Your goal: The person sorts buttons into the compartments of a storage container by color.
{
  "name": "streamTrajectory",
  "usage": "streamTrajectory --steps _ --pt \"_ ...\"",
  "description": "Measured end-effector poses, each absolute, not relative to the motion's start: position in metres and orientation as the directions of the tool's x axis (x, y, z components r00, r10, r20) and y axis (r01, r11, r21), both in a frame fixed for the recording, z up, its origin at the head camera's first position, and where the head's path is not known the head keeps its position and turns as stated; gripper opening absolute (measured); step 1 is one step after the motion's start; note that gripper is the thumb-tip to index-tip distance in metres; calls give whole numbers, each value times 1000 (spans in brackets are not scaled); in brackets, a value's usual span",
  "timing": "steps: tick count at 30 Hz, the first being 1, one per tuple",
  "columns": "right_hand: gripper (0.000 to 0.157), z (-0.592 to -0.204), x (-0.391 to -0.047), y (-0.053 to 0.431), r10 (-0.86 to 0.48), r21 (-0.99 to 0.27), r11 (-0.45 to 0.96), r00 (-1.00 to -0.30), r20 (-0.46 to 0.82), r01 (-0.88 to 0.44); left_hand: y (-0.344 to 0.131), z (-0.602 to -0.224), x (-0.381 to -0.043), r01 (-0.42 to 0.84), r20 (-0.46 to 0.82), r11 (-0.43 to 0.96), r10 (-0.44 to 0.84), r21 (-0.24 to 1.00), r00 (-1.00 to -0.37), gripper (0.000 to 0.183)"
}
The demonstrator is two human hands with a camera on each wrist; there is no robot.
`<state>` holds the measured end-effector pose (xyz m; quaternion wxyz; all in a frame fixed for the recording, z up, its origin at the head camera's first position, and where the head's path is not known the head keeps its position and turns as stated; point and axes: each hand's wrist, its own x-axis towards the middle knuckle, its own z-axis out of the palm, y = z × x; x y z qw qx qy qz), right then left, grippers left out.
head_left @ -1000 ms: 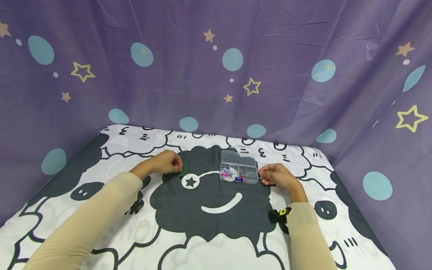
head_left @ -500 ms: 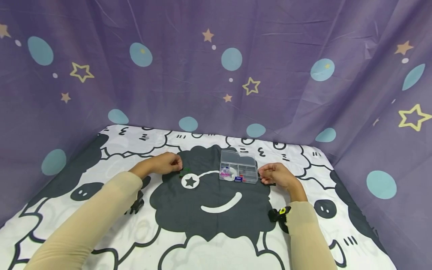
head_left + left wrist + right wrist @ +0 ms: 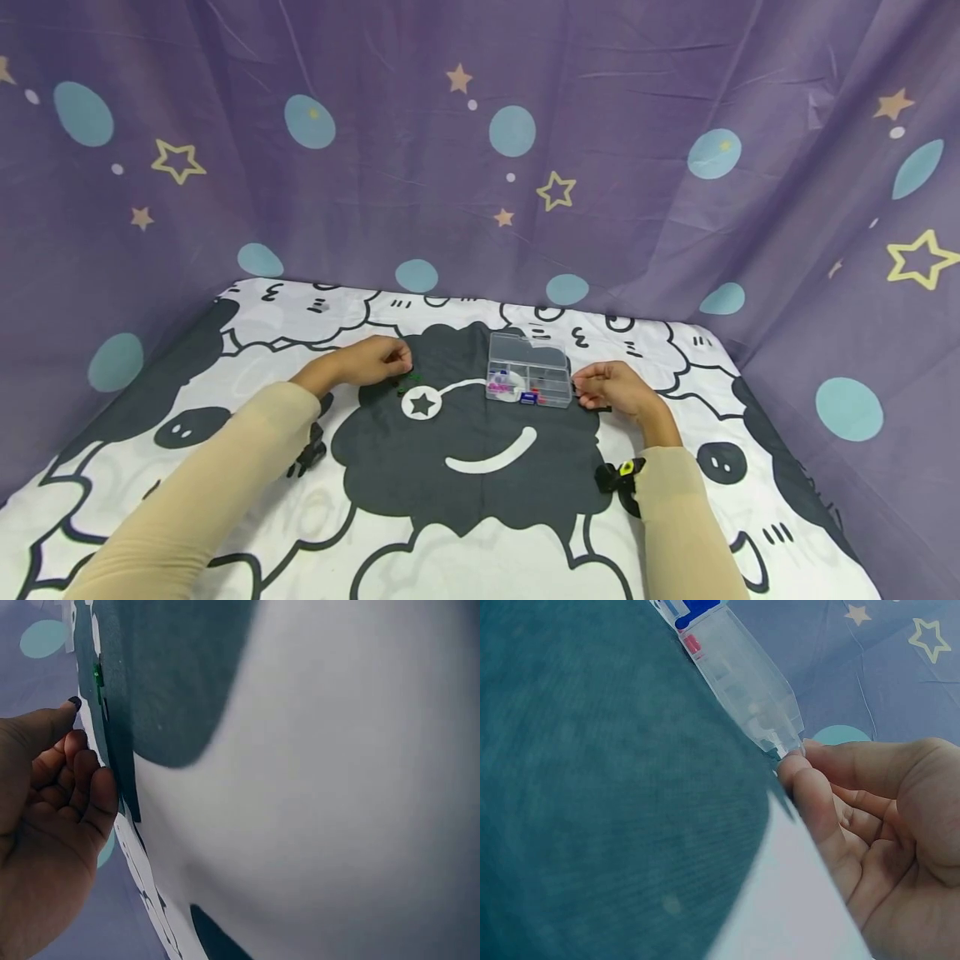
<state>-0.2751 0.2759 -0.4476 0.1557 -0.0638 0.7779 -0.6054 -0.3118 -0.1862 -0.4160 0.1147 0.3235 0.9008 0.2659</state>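
Note:
A clear plastic compartment box point(image 3: 551, 388) stands with its lid point(image 3: 528, 352) raised at the back, small pink pieces point(image 3: 498, 387) in a left compartment. My right hand point(image 3: 618, 392) pinches with thumb and forefinger at the box's right end, fingertips right at its corner in the right wrist view. My left hand point(image 3: 375, 360) is held low over the cloth with fingers curled, just above several tiny green pieces point(image 3: 408, 383). In the left wrist view a green piece point(image 3: 97, 673) shows beyond the dark thumbnail; I cannot tell whether anything is between the fingertips.
A white cloth point(image 3: 300, 517) with black cartoon drawings covers the table, a big dark shape in its middle. A purple curtain point(image 3: 420, 200) with stars and ovals rises behind and at both sides. A blue label point(image 3: 529, 398) marks the box's front.
My left hand has dipped slightly, then shifted a little to the right over the green pieces. The right hand and the box stay where they were.

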Motion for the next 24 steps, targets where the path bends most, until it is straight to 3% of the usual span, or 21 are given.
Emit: streamTrajectory --steps 24 --pt "23 -445 -275 277 -294 -962 257 -941 -167 90 -142 -413 -316 580 68 566 679 586 -731 9"
